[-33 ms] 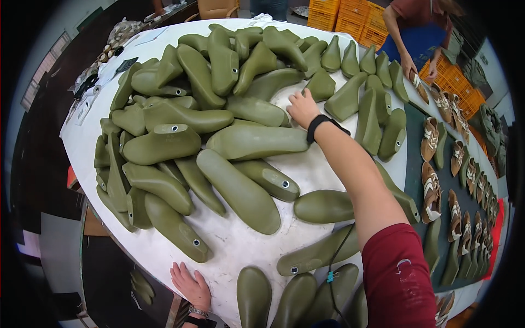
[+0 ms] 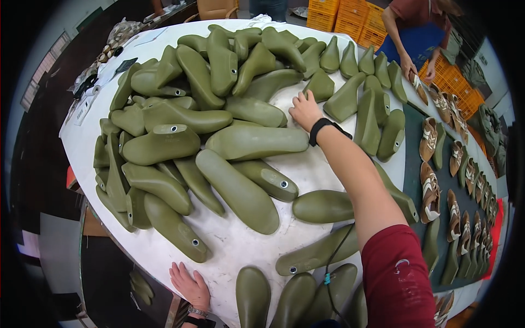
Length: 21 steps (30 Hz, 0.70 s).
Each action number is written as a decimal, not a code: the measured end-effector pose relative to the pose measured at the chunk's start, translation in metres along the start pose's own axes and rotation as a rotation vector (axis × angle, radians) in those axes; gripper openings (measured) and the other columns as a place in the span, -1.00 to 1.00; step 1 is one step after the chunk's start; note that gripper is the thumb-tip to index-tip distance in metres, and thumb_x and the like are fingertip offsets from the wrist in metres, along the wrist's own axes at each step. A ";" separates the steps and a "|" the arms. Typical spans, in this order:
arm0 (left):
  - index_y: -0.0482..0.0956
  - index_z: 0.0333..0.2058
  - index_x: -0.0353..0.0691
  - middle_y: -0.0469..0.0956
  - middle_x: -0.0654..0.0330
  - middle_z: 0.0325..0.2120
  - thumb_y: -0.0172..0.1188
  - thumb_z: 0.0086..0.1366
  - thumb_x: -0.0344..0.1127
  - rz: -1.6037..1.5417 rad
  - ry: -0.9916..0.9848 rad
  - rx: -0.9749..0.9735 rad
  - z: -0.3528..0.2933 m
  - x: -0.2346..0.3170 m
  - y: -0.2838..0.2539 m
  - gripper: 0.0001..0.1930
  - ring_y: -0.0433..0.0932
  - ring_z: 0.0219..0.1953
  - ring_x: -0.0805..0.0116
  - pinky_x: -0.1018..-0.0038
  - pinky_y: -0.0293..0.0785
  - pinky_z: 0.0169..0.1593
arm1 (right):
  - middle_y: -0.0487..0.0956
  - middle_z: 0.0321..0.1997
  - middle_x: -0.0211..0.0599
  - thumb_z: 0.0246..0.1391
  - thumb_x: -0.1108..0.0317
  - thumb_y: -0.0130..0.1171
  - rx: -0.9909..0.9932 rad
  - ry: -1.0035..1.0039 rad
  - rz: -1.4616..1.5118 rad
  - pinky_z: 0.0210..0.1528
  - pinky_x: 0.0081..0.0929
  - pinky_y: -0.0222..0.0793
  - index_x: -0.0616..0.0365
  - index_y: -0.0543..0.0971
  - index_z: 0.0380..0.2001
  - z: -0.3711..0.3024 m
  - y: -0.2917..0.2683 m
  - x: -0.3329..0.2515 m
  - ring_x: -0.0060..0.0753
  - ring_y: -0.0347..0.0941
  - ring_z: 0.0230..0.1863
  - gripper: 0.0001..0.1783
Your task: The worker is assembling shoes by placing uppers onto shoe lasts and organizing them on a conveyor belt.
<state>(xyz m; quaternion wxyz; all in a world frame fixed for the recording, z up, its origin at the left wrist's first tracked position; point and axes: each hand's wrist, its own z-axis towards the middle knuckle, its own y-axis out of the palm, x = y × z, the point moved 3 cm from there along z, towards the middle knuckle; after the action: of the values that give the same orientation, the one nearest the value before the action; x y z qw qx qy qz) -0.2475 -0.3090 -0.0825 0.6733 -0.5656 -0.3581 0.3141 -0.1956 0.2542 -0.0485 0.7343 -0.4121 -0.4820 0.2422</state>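
White and rounded, the counter [image 2: 240, 246] before you carries a big heap of olive-green shoe lasts [image 2: 164, 145], most piled on the left and far side, with more lying singly toward the near edge. Your right hand [image 2: 304, 109] is stretched out to the far middle of the counter, fingers spread and open, resting flat among the lasts; its grip has hold of nothing. It lies just beside a long last [image 2: 257, 141] lying on its side to its near left, and touches or nearly touches a smaller last [image 2: 320, 86] beyond the fingertips; you cannot tell which. A black wristband [image 2: 320, 130] sits on that wrist, and the red sleeve [image 2: 396, 279] fills the near right. Your left hand [image 2: 188, 285] rests palm down on the near edge of the counter, fingers open, holding nothing, just near a last [image 2: 175, 227] with a metal socket. To the right, a dark strip [image 2: 411, 158] holds rows of brown and white shoes [image 2: 429, 138]. At the far right another person's hands [image 2: 415, 70] work on a shoe, with yellow crates [image 2: 350, 19] behind.
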 end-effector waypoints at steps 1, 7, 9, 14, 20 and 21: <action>0.18 0.09 -0.37 0.09 -0.12 0.17 -0.08 0.21 -0.26 -0.007 0.005 -0.001 -0.001 -0.002 -0.001 -0.50 -0.01 0.23 -0.12 0.08 -0.14 0.24 | 0.53 -0.22 -0.36 -0.02 0.27 0.00 0.031 0.004 -0.084 -0.04 -0.15 0.15 -0.04 0.64 -0.43 -0.013 0.001 0.002 -0.36 0.35 -0.07 -0.79; 0.20 0.10 -0.35 0.11 -0.10 0.17 -0.08 0.24 -0.21 -0.006 0.019 0.030 -0.009 -0.002 0.005 -0.50 0.01 0.22 -0.11 0.07 -0.10 0.23 | 0.55 -0.57 -0.22 -0.07 0.35 -0.04 0.295 0.114 0.186 -0.40 -0.24 0.37 0.07 0.55 -0.46 -0.020 -0.076 0.051 -0.23 0.50 -0.41 -0.83; 0.21 0.10 -0.34 0.13 -0.10 0.16 -0.08 0.24 -0.19 0.009 0.065 0.016 -0.009 -0.006 0.006 -0.51 0.03 0.22 -0.11 0.08 -0.07 0.22 | 0.56 -0.43 -0.05 -0.14 0.20 0.14 0.301 0.475 0.439 -0.32 -0.25 0.44 0.13 0.54 -0.40 -0.043 -0.124 0.105 -0.12 0.52 -0.33 -0.74; 0.24 0.09 -0.29 0.16 -0.07 0.16 -0.12 0.29 -0.12 0.078 0.085 0.083 -0.006 -0.013 0.004 -0.52 0.10 0.19 -0.09 0.11 0.05 0.18 | 0.59 -0.26 -0.33 -0.19 0.22 0.28 0.565 0.846 1.552 -0.14 -0.45 0.40 0.22 0.58 -0.24 -0.167 -0.173 0.189 -0.39 0.50 -0.21 -0.59; 0.29 0.05 -0.22 0.22 -0.02 0.12 -0.14 0.28 -0.06 0.099 0.085 0.118 -0.002 -0.012 0.010 -0.53 0.18 0.15 0.02 0.12 0.15 0.11 | 0.55 -0.31 -0.38 0.00 0.32 0.15 0.478 0.834 1.825 -0.22 -0.45 0.43 0.17 0.52 -0.22 -0.311 -0.303 0.183 -0.48 0.48 -0.32 -0.74; 0.29 0.05 -0.21 0.23 -0.01 0.11 -0.14 0.28 -0.04 0.116 0.092 0.134 -0.001 -0.010 0.010 -0.53 0.19 0.14 0.03 0.12 0.17 0.10 | 0.55 -0.30 -0.38 0.01 0.31 0.15 0.403 0.883 1.726 -0.20 -0.46 0.42 0.17 0.51 -0.21 -0.333 -0.310 0.186 -0.49 0.48 -0.32 -0.73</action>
<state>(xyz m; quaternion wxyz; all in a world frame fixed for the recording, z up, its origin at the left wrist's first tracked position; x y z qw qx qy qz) -0.2523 -0.3166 -0.0936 0.7060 -0.5530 -0.2715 0.3493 0.1718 0.1016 0.2408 0.4761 -0.5426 0.3511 0.5964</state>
